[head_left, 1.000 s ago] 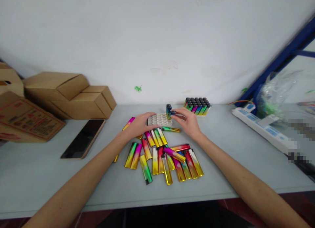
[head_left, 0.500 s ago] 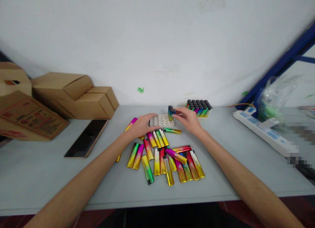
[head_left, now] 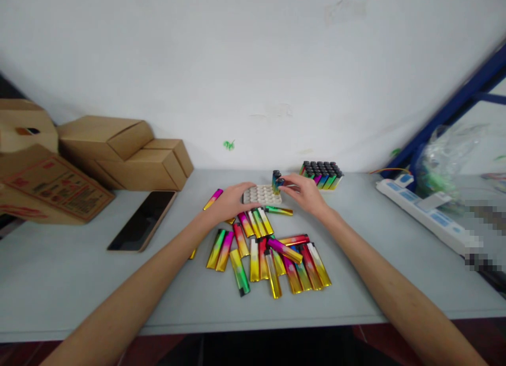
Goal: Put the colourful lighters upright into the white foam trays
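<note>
Only a couple of glossy rainbow-foil lighters (head_left: pixel 276 182) stand upright in the far right corner of the pale honeycomb plastic tray (head_left: pixel 261 194); the right hand (head_left: pixel 302 193) pinches one there. The left hand (head_left: pixel 227 202) lies flat, fingers loose, against the tray's left edge, holding nothing. Some twenty metallic lighters (head_left: pixel 269 252) lie loose nearer on the matte grey table (head_left: pixel 79 281). A full tray of black-capped lighters (head_left: pixel 322 174) sits far right.

Bare forearms, seemingly no sleeves
</note>
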{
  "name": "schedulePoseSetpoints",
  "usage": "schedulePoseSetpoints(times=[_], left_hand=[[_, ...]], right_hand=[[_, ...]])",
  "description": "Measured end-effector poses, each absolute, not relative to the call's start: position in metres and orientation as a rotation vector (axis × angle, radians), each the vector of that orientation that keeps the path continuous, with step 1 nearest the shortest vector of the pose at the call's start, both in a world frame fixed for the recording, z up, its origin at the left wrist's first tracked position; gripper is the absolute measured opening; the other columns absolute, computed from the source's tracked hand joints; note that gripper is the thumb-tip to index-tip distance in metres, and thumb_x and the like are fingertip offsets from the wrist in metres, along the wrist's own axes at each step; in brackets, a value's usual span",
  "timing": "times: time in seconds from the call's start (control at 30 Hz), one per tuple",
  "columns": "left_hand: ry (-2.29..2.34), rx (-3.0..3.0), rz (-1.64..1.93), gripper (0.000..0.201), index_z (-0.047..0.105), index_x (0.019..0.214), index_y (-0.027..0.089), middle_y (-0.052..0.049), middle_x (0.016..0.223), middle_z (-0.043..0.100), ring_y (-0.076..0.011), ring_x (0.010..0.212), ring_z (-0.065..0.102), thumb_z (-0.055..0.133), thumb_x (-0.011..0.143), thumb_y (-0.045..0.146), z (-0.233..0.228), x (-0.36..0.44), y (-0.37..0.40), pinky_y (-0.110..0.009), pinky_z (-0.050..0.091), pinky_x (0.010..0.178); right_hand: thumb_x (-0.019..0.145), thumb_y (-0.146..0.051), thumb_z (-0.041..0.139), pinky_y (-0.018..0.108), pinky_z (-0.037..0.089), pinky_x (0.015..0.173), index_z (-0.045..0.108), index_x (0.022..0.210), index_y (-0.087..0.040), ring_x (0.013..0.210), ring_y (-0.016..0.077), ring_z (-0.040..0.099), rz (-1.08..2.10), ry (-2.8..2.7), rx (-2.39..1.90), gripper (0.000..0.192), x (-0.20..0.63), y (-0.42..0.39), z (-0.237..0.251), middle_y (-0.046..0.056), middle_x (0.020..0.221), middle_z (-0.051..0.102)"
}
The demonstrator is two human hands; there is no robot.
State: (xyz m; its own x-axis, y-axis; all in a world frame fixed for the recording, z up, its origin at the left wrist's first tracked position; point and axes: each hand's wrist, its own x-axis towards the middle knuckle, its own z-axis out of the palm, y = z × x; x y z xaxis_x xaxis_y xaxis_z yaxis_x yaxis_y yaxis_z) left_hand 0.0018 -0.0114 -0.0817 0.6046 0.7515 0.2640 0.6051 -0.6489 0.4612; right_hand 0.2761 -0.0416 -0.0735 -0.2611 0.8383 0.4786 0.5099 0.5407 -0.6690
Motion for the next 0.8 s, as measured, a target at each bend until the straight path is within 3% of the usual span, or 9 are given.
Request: schedulePoseSetpoints(times=[0.2,0.4,0.67,0.8], left_hand=[[1.111,2.503,0.626,0.072,0.061,0.136,0.016,-0.013,0.137,0.067,-0.0305,0.125,0.064,0.060,0.087,0.070,-0.081,0.002,-0.012,-0.039,0.046,0.111],[1.108,2.507,0.623,0.073,0.061,0.136,0.013,-0.015,0.137,0.067,-0.0314,0.126,0.063,0.062,0.087,0.068,-0.079,0.002,-0.012,-0.040,0.046,0.112],[1.111,2.522,0.625,0.071,0.061,0.136,0.014,-0.014,0.138,0.067,-0.0298,0.127,0.063,0.063,0.088,0.066,-0.082,0.002,-0.011,-0.039,0.045,0.112],[1.118,2.515,0.635,0.068,0.061,0.134,0.015,-0.013,0.137,0.067,-0.0297,0.126,0.064,0.065,0.088,0.065,-0.082,0.001,-0.011,-0.038,0.047,0.111]], right_hand=[[0.090,-0.039,0.071,0.040,0.062,0.082,0.063,0.116,-0.021,0.085,0.0226,0.074,0.450,-1.807,-1.148,0.033,0.268,-0.041,-0.079,0.006,0.093,0.076],[0.094,-0.029,0.069,0.034,0.056,0.079,0.066,0.100,-0.017,0.083,0.0216,0.072,0.271,-1.978,-1.237,0.014,0.267,-0.047,-0.076,0.008,0.091,0.076],[0.094,-0.047,0.070,0.031,0.049,0.076,0.068,0.095,-0.017,0.083,0.0209,0.065,0.350,-2.286,-1.298,0.030,0.279,-0.074,-0.072,0.008,0.092,0.070],[0.090,-0.037,0.075,0.031,0.049,0.076,0.066,0.102,-0.017,0.083,0.0209,0.064,0.459,-2.389,-1.288,0.026,0.274,-0.080,-0.070,0.007,0.094,0.070]])
